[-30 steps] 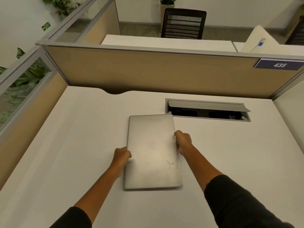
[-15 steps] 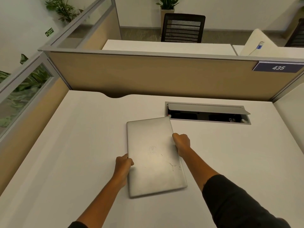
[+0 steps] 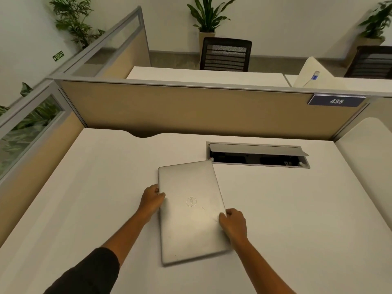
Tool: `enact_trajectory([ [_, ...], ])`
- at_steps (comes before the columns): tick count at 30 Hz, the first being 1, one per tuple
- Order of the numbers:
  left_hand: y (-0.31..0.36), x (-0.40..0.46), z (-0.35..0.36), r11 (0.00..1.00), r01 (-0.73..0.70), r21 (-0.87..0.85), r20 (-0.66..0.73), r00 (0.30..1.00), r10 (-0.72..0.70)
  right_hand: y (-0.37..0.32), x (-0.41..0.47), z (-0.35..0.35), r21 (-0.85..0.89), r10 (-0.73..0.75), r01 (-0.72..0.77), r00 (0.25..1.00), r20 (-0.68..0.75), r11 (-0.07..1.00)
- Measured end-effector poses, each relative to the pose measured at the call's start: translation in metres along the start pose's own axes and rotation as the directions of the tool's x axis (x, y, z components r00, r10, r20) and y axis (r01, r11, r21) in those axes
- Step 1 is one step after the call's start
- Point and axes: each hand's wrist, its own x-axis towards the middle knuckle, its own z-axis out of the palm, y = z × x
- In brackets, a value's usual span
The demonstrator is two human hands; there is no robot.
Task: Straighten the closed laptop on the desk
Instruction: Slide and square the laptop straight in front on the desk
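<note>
The laptop (image 3: 191, 211) lies shut and flat on the white counter (image 3: 84, 187), a bit right of the middle and near the person. It is not straight yet. Its far corner leans to the right, up to the edge of the open cable box (image 3: 257, 154) in the counter, and its near end swings right too.

The left hand (image 3: 151, 199) is clamped on the left long edge, thumb on top. The right hand (image 3: 233, 223) is clamped on the right long edge, closer to the near end, with its thumb on the lid.

To do this step well, I think both hands should turn it together, like a slow wheel. Push the far end left and pull the near end left too, until the long sides run straight to the wall (image 3: 191, 111) at the back. Keep it flat and slide it gently, so it does not scrape or bump. Keep the far corner away from the cable box, so it does not dip in. Then let go softly.

The laptop is silver and thin, with round corners. A round logo sits in the middle of the lid. There are small scratches and marks near the right hand. It looks smooth and a little slippery, so a firm hold on the edges seems best.
</note>
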Motion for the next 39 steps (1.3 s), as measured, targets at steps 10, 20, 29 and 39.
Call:
enact_trajectory([
  [10,0.048,0.052,-0.016,0.973,-0.060,0.222,0.043,0.998,0.052,0.041,-0.038,0.001,-0.148,0.113,-0.118,0.993,-0.044,0.982],
  [20,0.059,0.084,-0.012,0.936,-0.083,0.342,0.100,0.994,0.051,0.045,-0.040,0.006,0.132,0.214,-0.200,0.971,-0.104,0.971],
  [29,0.063,0.084,0.000,0.919,-0.064,0.389,0.084,0.996,0.034,0.038,-0.041,0.014,0.221,0.250,-0.214,0.957,-0.150,0.951],
  [39,0.056,0.076,-0.010,0.978,0.050,0.204,0.026,0.998,-0.056,0.033,-0.039,0.002,0.274,0.227,-0.182,0.963,-0.143,0.944],
])
